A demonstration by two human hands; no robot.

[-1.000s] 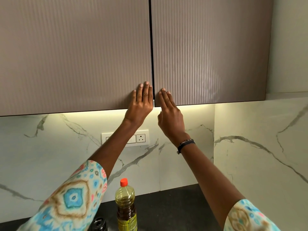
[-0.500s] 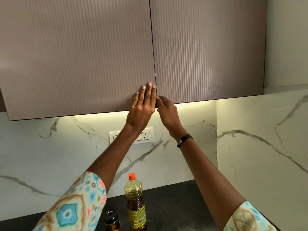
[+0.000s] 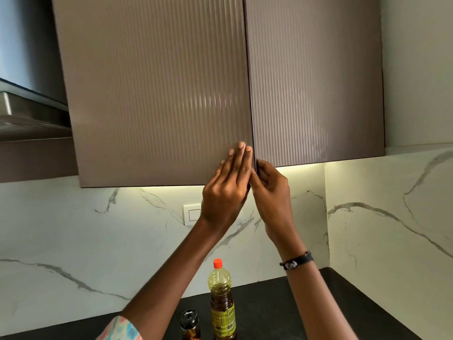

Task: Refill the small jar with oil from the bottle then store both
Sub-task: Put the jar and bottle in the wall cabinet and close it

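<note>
The left cabinet door (image 3: pixel 157 94), ribbed and taupe, stands slightly ajar, its lower inner corner under the left hand (image 3: pixel 226 190), whose straight fingers lie flat against the door face just beside the seam. The right cabinet door (image 3: pixel 316 79) lies to the right of both hands and looks closed. A white marble backsplash (image 3: pixel 73 241) with grey veins runs below and behind the hands, lit from under the cabinet, and a white wall switch plate (image 3: pixel 192 214) shows just left of the left wrist. The black table (image 3: pixel 269 307) lies well below the hands. The right hand (image 3: pixel 272 192), touching the left hand's side, has its fingers curled at the bottom edge of the seam; what exactly they hook onto is hidden by the left hand. A dark bracelet (image 3: pixel 296 260) sits on the right wrist. Directly below the hands, the oil bottle (image 3: pixel 221 300) with an orange cap stands upright on the table, and the small jar (image 3: pixel 190 325) with a black lid stands just left of it.
</note>
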